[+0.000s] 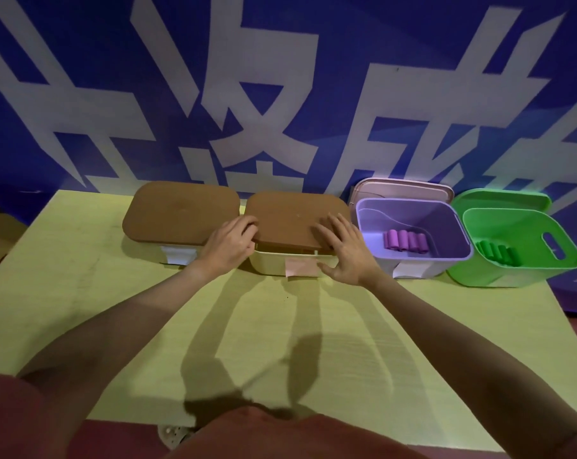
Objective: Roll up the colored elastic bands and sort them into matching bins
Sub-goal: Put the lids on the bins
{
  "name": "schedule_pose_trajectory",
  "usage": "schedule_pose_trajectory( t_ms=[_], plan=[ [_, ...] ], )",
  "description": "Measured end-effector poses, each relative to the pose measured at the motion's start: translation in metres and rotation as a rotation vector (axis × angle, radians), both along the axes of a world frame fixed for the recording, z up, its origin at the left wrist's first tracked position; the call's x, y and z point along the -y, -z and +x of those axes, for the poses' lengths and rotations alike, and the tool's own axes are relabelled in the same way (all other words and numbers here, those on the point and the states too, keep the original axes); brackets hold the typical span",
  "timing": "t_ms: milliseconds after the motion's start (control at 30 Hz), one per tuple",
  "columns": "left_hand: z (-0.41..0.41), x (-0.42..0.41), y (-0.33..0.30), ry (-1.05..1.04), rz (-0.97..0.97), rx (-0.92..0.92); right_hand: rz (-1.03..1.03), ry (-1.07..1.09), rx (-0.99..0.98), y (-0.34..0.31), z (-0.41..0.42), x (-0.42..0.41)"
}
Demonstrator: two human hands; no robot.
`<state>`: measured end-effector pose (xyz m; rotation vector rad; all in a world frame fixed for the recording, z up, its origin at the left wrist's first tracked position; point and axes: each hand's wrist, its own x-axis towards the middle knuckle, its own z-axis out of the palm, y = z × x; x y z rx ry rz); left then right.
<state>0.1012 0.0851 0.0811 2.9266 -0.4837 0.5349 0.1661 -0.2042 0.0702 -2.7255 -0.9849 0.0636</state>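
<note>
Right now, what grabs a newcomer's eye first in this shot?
Both hands at mid-table on the brown lid of a white bin: the left hand curls over its left edge, the right hand lies flat with spread fingers on its right side. To the right, an open purple bin holds purple rolls, and past it an open green bin holds green rolls. A second brown-lidded bin sits left.
</note>
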Motion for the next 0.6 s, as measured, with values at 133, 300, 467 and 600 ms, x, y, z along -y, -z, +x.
schedule_pose_trajectory(
  t_ms=[133,300,467,600],
  plan=[
    [-0.001,0.001,-0.002,0.017,0.055,-0.096,-0.147,0.032,-0.079,0.003,0.005,-0.008],
    [-0.003,-0.003,0.001,0.068,0.138,-0.160,-0.236,0.030,-0.055,0.006,0.006,-0.010],
    [-0.008,-0.008,0.009,0.093,0.197,-0.172,-0.260,0.018,-0.015,0.007,0.004,-0.009],
    [-0.005,-0.010,0.010,0.080,0.179,-0.245,-0.275,0.018,0.001,0.008,0.002,-0.009]
  ],
)
